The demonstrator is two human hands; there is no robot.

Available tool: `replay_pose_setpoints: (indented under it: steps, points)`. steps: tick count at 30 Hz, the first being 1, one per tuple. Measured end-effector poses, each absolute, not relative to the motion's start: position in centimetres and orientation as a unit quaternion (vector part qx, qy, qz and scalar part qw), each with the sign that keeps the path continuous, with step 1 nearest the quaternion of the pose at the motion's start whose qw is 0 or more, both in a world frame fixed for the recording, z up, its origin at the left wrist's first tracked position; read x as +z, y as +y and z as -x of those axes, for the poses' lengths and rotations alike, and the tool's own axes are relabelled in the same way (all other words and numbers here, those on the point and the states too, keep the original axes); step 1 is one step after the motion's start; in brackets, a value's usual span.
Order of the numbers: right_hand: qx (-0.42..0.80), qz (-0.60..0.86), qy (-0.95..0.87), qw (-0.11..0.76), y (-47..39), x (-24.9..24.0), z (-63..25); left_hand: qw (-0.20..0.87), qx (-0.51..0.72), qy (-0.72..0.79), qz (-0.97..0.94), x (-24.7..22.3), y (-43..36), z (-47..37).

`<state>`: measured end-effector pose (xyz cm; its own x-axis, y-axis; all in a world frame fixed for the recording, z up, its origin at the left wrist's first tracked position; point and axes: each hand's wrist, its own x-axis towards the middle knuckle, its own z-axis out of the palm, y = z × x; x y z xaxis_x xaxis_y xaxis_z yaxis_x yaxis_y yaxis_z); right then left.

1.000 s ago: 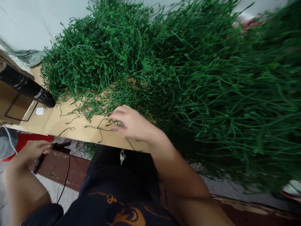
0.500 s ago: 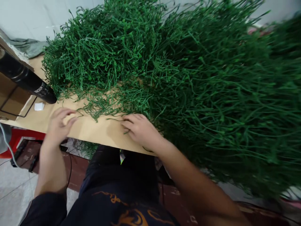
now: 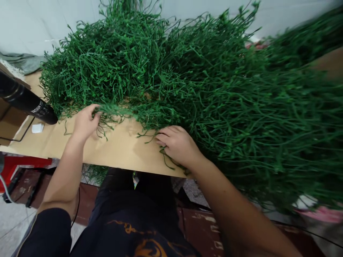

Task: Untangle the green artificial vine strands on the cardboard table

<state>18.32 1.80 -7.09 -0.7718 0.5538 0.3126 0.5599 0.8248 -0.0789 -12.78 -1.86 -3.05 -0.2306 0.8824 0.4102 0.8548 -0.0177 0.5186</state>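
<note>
A big tangled heap of thin green plastic-looking stems (image 3: 115, 67) with small budded tips covers the back of the brown table surface (image 3: 118, 151). At the heap's left front edge, my left hand (image 3: 87, 121) has its thumb and fingers closed on a small bunch of stems, partly blurred. Farther right, my right hand (image 3: 179, 144) rests palm down at the front of the heap, fingers curled over some stems. A few loose stems (image 3: 167, 162) stick out beneath its palm. Its fingertips are partly hidden.
A black bottle marked VACUUM (image 3: 32, 103) lies tilted at the left, beside a cardboard box (image 3: 10, 123). A small white piece (image 3: 38, 128) lies near it. A white wall (image 3: 66, 18) stands behind the heap. At far right, a blurred skin-toned shape (image 3: 329, 64) shows among the stems.
My left hand has moved up and right to the small stems and closed on some. My right hand appears farther right in the view, which has itself shifted.
</note>
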Motion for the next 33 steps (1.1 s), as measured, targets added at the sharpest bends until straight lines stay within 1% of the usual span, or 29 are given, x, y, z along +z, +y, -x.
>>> replay_pose_setpoints:
  steps: [3, 5, 9, 12, 15, 17, 18, 20, 23, 25, 27, 29, 33]
  points:
    - [-0.019, 0.307, -0.938, 0.161, 1.7, -6.9, -18.6, 0.040, 0.504, 0.678, -0.535, -0.7, -1.0, 12.9]
    - [-0.006, 0.316, -0.938, 0.143, 1.5, -6.6, -18.6, 0.068, 0.542, 0.655, -0.522, 0.6, -0.3, 12.2]
    - [0.056, 0.309, -0.946, 0.078, 0.9, -5.4, -18.3, 0.147, 0.564, 0.609, -0.538, 1.4, 1.4, 10.0]
    - [0.111, 0.289, -0.950, 0.038, 0.5, -4.0, -18.5, 0.197, 0.564, 0.582, -0.552, 0.3, 2.9, 8.3]
    - [0.135, 0.285, -0.948, 0.028, 0.4, -2.4, -19.0, 0.241, 0.536, 0.558, -0.586, -1.4, 4.1, 6.7]
    - [0.149, 0.279, -0.947, 0.052, 0.5, -1.3, -19.2, 0.273, 0.510, 0.536, -0.615, -2.4, 4.6, 5.7]
    - [0.155, 0.277, -0.945, 0.078, 0.6, -0.8, -19.1, 0.287, 0.500, 0.522, -0.628, -2.7, 4.9, 5.2]
    - [0.137, 0.290, -0.934, 0.158, 0.9, 0.1, -18.7, 0.304, 0.490, 0.495, -0.650, -3.1, 5.3, 4.1]
    - [0.021, 0.364, -0.880, 0.304, 1.6, 1.3, -17.4, 0.304, 0.490, 0.466, -0.671, -2.9, 6.0, 2.5]
    - [-0.050, 0.417, -0.835, 0.355, 2.4, 1.8, -16.4, 0.297, 0.490, 0.454, -0.682, -2.7, 6.4, 1.6]
    - [-0.085, 0.454, -0.811, 0.359, 3.3, 2.0, -15.4, 0.291, 0.494, 0.448, -0.686, -3.0, 6.6, 1.1]
    - [-0.100, 0.476, -0.806, 0.338, 4.1, 1.9, -14.6, 0.278, 0.507, 0.453, -0.679, -3.7, 6.6, 0.9]
    - [-0.103, 0.507, -0.803, 0.295, 4.8, 1.6, -13.9, 0.210, 0.504, 0.472, -0.692, -5.1, 6.2, 1.1]
